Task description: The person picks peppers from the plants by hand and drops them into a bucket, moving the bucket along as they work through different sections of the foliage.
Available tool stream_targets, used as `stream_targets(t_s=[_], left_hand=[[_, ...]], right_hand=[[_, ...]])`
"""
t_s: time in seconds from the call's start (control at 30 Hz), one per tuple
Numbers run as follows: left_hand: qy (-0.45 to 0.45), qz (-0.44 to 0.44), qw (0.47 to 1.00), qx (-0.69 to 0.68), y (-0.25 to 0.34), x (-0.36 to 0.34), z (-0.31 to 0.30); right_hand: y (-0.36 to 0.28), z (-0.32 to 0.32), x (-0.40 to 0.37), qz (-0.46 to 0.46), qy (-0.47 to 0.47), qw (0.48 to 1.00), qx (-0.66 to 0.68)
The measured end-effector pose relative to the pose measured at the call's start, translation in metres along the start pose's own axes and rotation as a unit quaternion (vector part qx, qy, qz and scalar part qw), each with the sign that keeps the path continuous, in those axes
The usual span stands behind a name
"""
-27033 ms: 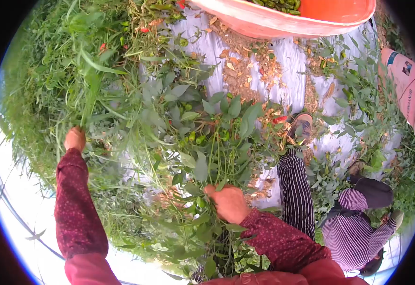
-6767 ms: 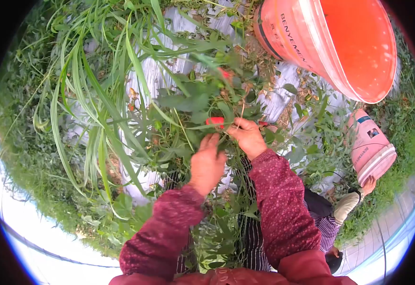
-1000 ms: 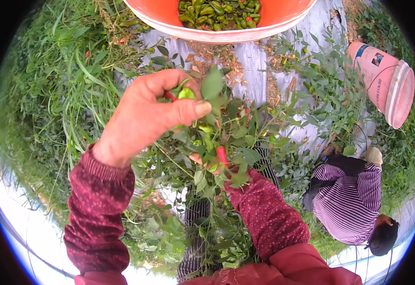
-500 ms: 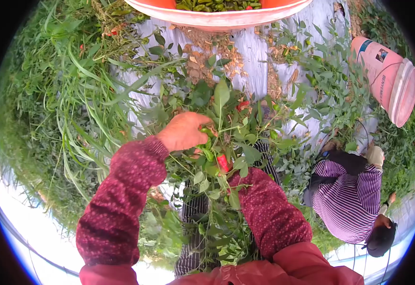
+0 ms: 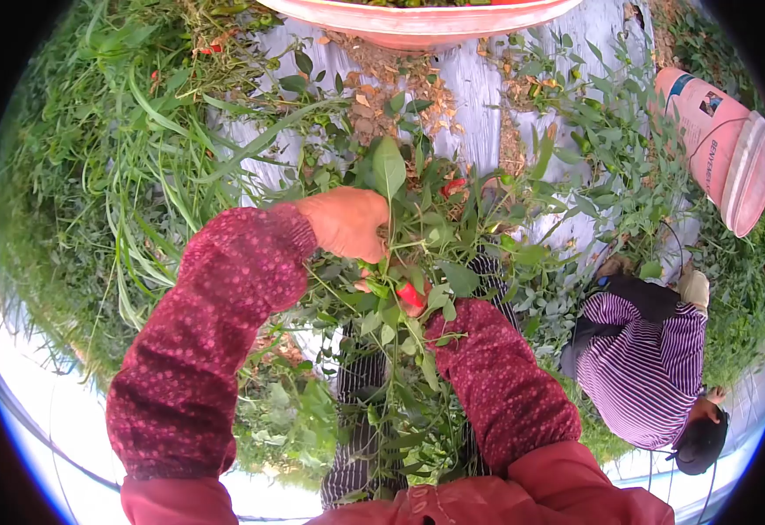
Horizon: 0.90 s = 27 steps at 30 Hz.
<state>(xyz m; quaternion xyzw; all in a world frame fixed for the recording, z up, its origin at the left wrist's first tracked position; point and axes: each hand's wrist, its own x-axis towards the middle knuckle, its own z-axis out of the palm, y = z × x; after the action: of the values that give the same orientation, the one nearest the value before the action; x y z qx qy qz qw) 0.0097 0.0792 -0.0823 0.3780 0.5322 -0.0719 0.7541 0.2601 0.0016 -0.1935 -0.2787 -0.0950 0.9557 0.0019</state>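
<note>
My left hand [image 5: 352, 224] reaches into a pepper plant [image 5: 435, 229] from the left. Its fingers are curled in among the stems, and what they close on is hidden. Just below it, my right hand [image 5: 415, 310] is mostly covered by leaves, with some fingertips showing left of the peppers. It is closed around a red pepper [image 5: 410, 294] and green peppers [image 5: 378, 288]. Another red pepper [image 5: 453, 187] shows among the foliage beyond my hands. A broad leaf [image 5: 389, 168] stands up beside my left hand.
A tub [image 5: 426, 26] with peppers stands ahead at the top edge. A pink bucket [image 5: 717, 144] lies tilted at right. Near it, a person in a striped top [image 5: 636, 367] bends over the plants. Pale plastic sheeting [image 5: 468, 105] covers the ground; tall grass [image 5: 150, 175] grows at left.
My left hand has shifted slightly right and deeper into the plant, its fingers now turned out of sight. My right hand stays nearly in place with the peppers. The tub sits higher in view.
</note>
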Motion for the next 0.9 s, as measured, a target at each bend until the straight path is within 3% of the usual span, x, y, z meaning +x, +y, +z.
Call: stream_targets(t_s=[0.07,0.1,0.23,0.3,0.33,0.43,0.53,0.57,0.63,0.7,0.77,0.83,0.9], left_hand=[[0.103,0.035,0.966,0.233,0.013,-0.016,-0.007],[0.103,0.035,0.966,0.234,0.019,-0.024,-0.012],[0.092,0.064,0.940,0.321,0.057,-0.062,-0.036],[0.073,0.070,0.941,0.324,0.064,-0.071,-0.038],[0.060,0.071,0.945,0.315,0.065,-0.074,-0.038],[0.030,0.060,0.960,0.271,0.061,-0.090,-0.035],[0.014,0.056,0.979,0.194,0.045,-0.111,-0.026],[0.016,0.067,0.985,0.157,0.041,-0.116,-0.024],[0.051,0.071,0.981,0.175,0.046,-0.134,-0.030],[0.104,0.136,0.985,0.017,0.048,-0.150,-0.041],[0.154,0.130,0.979,0.040,0.047,-0.150,-0.049],[0.140,0.027,0.988,-0.055,0.041,-0.139,-0.056],[0.217,0.075,0.965,0.127,0.022,-0.123,-0.040]], right_hand=[[0.002,-0.003,0.000,0.044,0.047,0.997,0.053],[0.005,-0.006,0.000,0.088,0.093,0.986,0.106],[0.021,-0.028,-0.005,0.128,0.127,0.970,0.165],[0.015,-0.031,-0.011,0.125,0.043,0.983,-0.124],[0.013,-0.032,-0.009,0.123,0.040,0.984,-0.125],[-0.011,-0.014,0.003,0.120,-0.014,0.992,0.048],[-0.025,0.001,0.009,0.118,-0.066,0.966,0.222],[-0.026,0.003,0.012,0.116,-0.066,0.966,0.223],[-0.021,0.006,0.015,0.103,0.029,0.986,0.124],[-0.006,-0.007,0.019,0.096,0.076,0.990,0.076],[0.034,-0.062,0.027,0.069,-0.027,0.993,0.091],[0.028,-0.053,0.024,0.055,-0.081,0.990,0.097],[-0.019,0.014,0.011,0.050,0.143,0.986,0.068]])
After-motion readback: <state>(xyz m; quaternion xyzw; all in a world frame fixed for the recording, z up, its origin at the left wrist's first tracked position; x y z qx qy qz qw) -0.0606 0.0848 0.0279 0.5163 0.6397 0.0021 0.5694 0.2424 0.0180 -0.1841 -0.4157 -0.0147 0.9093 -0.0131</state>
